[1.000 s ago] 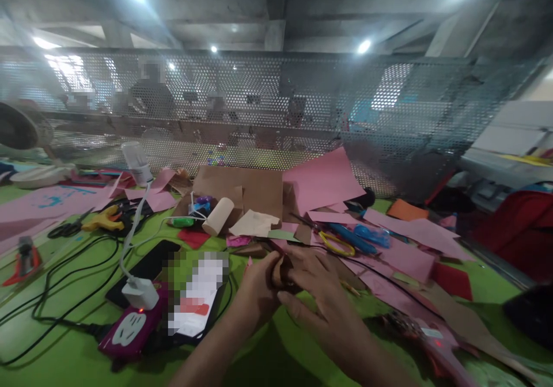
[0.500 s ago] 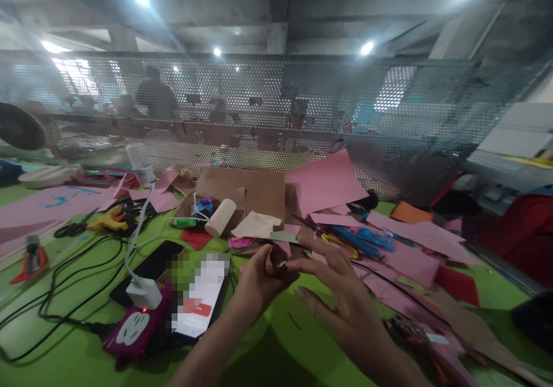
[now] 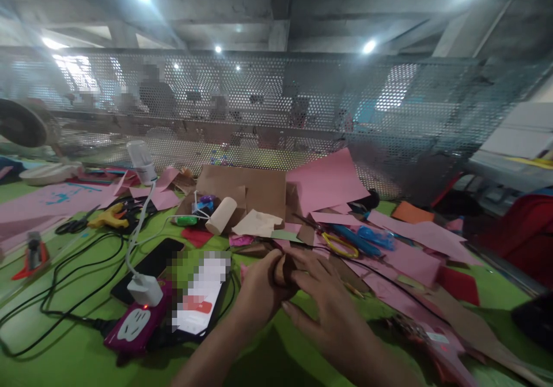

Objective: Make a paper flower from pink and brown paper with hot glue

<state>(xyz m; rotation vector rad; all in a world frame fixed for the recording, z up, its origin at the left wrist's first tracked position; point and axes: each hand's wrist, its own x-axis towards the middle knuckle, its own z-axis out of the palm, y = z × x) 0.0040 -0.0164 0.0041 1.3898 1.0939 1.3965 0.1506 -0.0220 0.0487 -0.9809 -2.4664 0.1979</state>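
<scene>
My left hand (image 3: pixel 260 289) is closed around a small rolled piece of brown paper (image 3: pixel 280 270), low over the green table. Much of the roll is hidden behind my fingers. My right hand (image 3: pixel 325 292) lies against its right side, fingertips touching the paper and the thumb held apart below. Just beyond my hands are scraps of brown paper and a green paper strip (image 3: pixel 286 236). A pale cardboard tube (image 3: pixel 222 216) and a torn cream paper piece (image 3: pixel 257 223) lie farther back.
Left of my hands are a lit phone (image 3: pixel 201 295), a dark phone (image 3: pixel 149 269) and a purple power strip (image 3: pixel 138 323) with cables. Yellow-handled scissors (image 3: pixel 339 244) and pink paper (image 3: pixel 410 263) lie to the right. A perforated metal screen (image 3: pixel 259 110) stands behind the table (image 3: pixel 82 329).
My right hand has moved left and closer in, its fingers now over the brown roll's right side. The left hand has shifted slightly right, still holding the roll.
</scene>
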